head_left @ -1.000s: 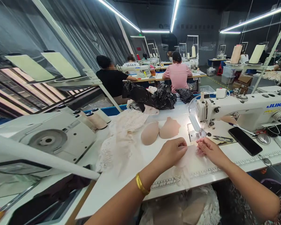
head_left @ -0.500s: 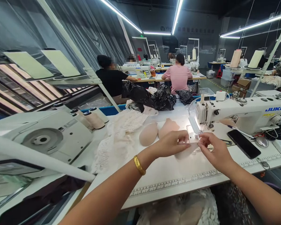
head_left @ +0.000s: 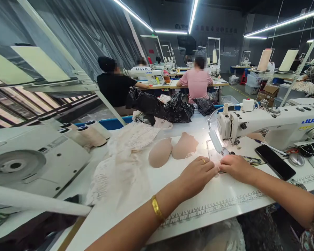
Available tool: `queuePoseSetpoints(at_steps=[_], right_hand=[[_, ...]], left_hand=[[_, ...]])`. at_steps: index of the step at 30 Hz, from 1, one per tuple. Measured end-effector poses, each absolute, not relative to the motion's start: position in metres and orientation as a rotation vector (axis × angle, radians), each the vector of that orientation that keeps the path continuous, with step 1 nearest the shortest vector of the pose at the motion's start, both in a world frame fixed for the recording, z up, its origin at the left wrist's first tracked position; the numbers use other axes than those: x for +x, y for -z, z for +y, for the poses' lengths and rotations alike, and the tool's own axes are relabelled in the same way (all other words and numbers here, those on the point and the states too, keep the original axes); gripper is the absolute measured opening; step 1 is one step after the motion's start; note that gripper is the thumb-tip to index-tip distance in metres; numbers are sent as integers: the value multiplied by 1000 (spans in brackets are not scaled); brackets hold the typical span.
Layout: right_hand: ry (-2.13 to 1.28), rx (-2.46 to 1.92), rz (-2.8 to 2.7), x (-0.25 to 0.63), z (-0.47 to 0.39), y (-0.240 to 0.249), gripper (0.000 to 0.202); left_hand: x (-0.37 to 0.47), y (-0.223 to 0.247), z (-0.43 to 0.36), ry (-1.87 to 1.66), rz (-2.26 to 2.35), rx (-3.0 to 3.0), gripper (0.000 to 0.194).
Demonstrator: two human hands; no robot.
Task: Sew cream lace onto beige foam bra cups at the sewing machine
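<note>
At the needle area of the white sewing machine [head_left: 274, 120], my left hand [head_left: 199, 176] has its fingers closed on a small pale piece of fabric [head_left: 216, 171]. My right hand [head_left: 234, 168] pinches the same fabric from the other side, just below the presser foot; most of the piece is hidden by my fingers. Left of the needle lie two beige cup-shaped pieces, one rounded [head_left: 160, 152] and one with a jagged edge [head_left: 185, 146]. Further left spreads a heap of cream lace fabric [head_left: 120, 167].
A black phone [head_left: 275, 162] and a pair of metal snips [head_left: 251, 159] lie right of my hands. Black plastic bags [head_left: 159, 106] sit behind the table. Thread cones [head_left: 91, 136] stand at left. Two people [head_left: 115, 87] [head_left: 197, 82] sit at machines ahead.
The view has shifted. My hands have drawn together at the needle, with fingers closing tighter round the fabric, and the left hand has turned knuckles up. More of the jagged beige piece shows.
</note>
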State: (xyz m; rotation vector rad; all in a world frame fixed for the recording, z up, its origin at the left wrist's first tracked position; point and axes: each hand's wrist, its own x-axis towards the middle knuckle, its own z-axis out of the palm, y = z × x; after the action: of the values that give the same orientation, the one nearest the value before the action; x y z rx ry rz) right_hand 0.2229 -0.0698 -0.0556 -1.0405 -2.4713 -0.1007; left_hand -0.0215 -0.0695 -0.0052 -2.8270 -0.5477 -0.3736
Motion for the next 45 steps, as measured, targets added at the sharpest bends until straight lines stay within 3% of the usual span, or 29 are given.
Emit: queuePoseSetpoints(at_steps=[5, 10, 22, 45], right_hand=[[68, -907, -2541, 245, -57, 50, 24], [-6, -795, -2467, 251, -66, 45, 28], [-115, -827, -2546, 251, -77, 35, 28], [-155, -878, -2549, 247, -80, 32, 33]], left_hand=[[-2, 15, -50, 180, -787, -2863, 21], [-5, 30, -48, 422, -708, -2907, 23], [-2, 30, -52, 608, -733, -2912, 22], [-2, 35, -50, 596, -711, -2917, 25]])
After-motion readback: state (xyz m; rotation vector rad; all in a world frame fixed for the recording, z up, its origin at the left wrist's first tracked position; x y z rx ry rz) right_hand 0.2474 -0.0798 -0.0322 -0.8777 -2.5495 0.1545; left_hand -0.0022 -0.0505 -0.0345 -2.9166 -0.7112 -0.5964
